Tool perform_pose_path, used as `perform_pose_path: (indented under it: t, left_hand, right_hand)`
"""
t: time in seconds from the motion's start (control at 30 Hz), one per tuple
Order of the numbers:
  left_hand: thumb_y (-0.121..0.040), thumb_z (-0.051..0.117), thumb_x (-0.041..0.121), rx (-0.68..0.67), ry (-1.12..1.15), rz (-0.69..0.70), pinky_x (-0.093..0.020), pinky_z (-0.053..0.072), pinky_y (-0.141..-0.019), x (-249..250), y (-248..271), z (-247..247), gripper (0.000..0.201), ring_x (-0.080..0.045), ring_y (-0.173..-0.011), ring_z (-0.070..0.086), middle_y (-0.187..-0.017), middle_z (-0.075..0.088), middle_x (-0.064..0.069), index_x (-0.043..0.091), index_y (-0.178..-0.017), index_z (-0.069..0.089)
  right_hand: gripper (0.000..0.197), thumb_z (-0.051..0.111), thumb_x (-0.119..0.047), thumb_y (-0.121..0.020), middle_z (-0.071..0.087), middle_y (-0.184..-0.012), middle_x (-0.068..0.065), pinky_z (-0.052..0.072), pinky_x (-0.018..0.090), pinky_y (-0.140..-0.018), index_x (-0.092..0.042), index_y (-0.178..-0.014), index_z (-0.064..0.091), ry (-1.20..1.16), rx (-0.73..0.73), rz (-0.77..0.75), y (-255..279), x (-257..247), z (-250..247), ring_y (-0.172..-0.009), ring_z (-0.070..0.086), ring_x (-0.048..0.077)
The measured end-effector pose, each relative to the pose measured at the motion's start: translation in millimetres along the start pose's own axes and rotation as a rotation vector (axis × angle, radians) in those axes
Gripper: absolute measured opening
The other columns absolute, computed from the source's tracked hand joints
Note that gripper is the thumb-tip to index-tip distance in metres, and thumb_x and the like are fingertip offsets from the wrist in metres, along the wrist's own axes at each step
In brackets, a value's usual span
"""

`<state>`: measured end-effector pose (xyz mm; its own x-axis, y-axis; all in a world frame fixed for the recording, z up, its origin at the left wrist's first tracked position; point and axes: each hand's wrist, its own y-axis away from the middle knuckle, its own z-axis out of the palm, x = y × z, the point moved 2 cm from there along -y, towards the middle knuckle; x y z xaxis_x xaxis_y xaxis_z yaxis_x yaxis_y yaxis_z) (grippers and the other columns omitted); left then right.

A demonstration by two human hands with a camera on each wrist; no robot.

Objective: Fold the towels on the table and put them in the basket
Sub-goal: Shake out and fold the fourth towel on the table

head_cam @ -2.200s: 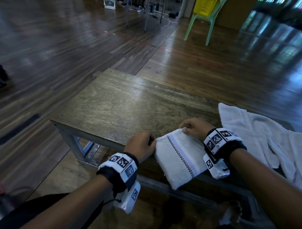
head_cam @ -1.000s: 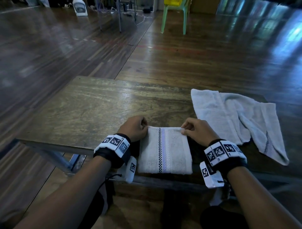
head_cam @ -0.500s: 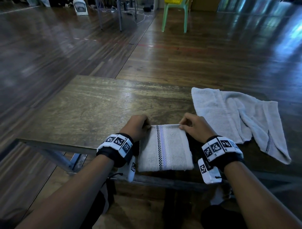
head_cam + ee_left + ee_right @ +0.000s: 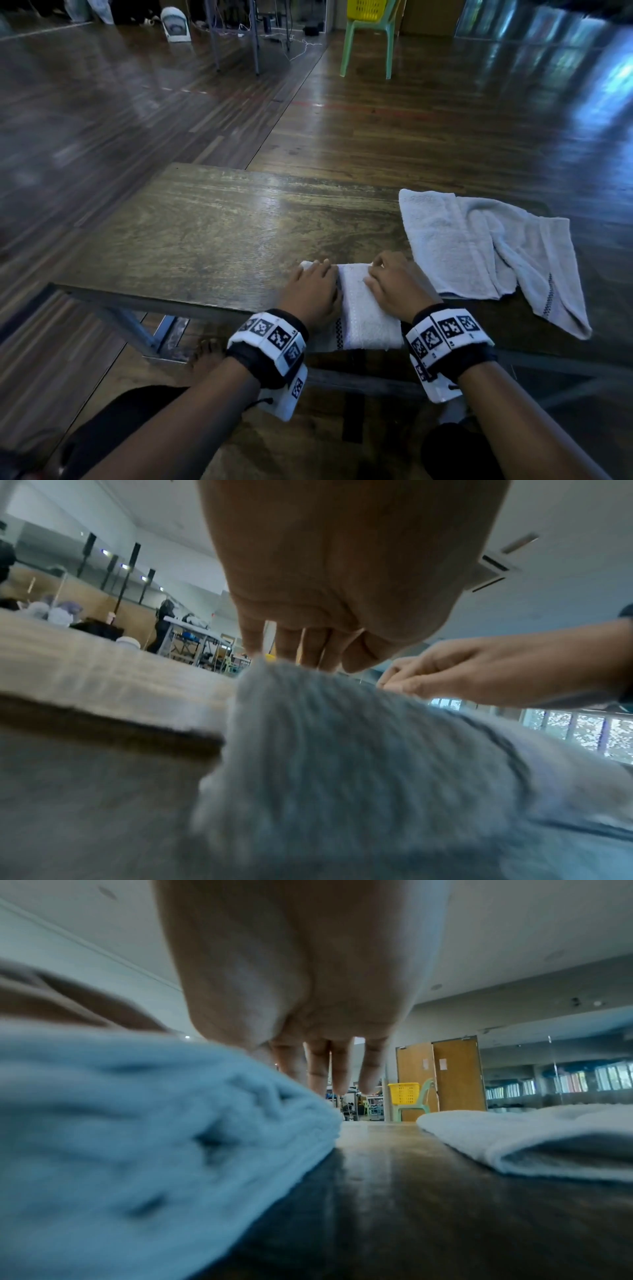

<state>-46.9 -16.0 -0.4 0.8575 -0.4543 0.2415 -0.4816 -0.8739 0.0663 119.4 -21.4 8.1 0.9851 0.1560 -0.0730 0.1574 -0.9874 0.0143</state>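
Observation:
A folded white towel (image 4: 371,320) with a dark checked stripe lies at the near edge of the wooden table (image 4: 222,233). My left hand (image 4: 311,287) lies flat on its left half, fingers straight and pressing down (image 4: 308,653) on the cloth (image 4: 359,750). My right hand (image 4: 394,284) rests on the towel's right half, fingertips (image 4: 337,1080) touching the towel's top (image 4: 137,1123) near its far edge. A second white towel (image 4: 479,246) lies crumpled and unfolded to the right. The yellow basket (image 4: 370,8) sits far off on a green chair.
The green plastic chair (image 4: 366,44) with the basket stands across the wooden floor, beyond the table. Metal table legs (image 4: 236,37) and cables are at the far back. The unfolded towel (image 4: 531,1129) lies close to my right hand.
My left hand let go of the towel's far left corner and now lies flat on the cloth. My right hand slid inward onto the towel. The towel stays in place.

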Motion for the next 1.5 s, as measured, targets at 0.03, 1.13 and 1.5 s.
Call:
perform_pose_path:
  t: [0.03, 1.13, 1.5]
  left_hand:
    - [-0.098, 0.021, 0.034, -0.051, -0.009, -0.032, -0.042, 0.012, -0.116, 1, 4, 7, 0.054, -0.021, -0.144, 0.016, -0.156, 0.019, -0.007, 0.009, -0.146, 0.021]
    - [-0.097, 0.03, 0.034, 0.002, 0.093, -0.312, -0.046, 0.026, -0.106, -51, 5, -17, 0.04, -0.027, -0.117, 0.051, -0.126, 0.056, -0.008, 0.012, -0.122, 0.052]
    - [-0.085, 0.061, 0.039, -0.126, 0.433, -0.363, -0.03, 0.04, -0.059, -53, 5, -7, 0.043, -0.022, -0.062, 0.055, -0.061, 0.056, -0.007, 0.012, -0.054, 0.051]
  right_hand:
    - [0.041, 0.034, -0.037, -0.098, 0.044, -0.133, 0.002, 0.036, 0.039, -0.101, -0.012, -0.123, 0.055, -0.019, -0.048, 0.033, 3, -2, 3, -0.123, 0.039, 0.021]
    - [0.04, 0.041, -0.037, -0.096, 0.053, -0.136, 0.0, 0.021, 0.043, -0.109, -0.021, -0.132, 0.048, -0.105, 0.094, 0.334, 22, 15, -6, -0.127, 0.043, 0.02]
    - [0.042, 0.059, -0.046, -0.085, 0.07, -0.092, 0.009, 0.051, 0.041, -0.084, -0.006, -0.089, 0.07, -0.568, -0.138, 0.478, 22, 15, 4, -0.085, 0.063, 0.02]
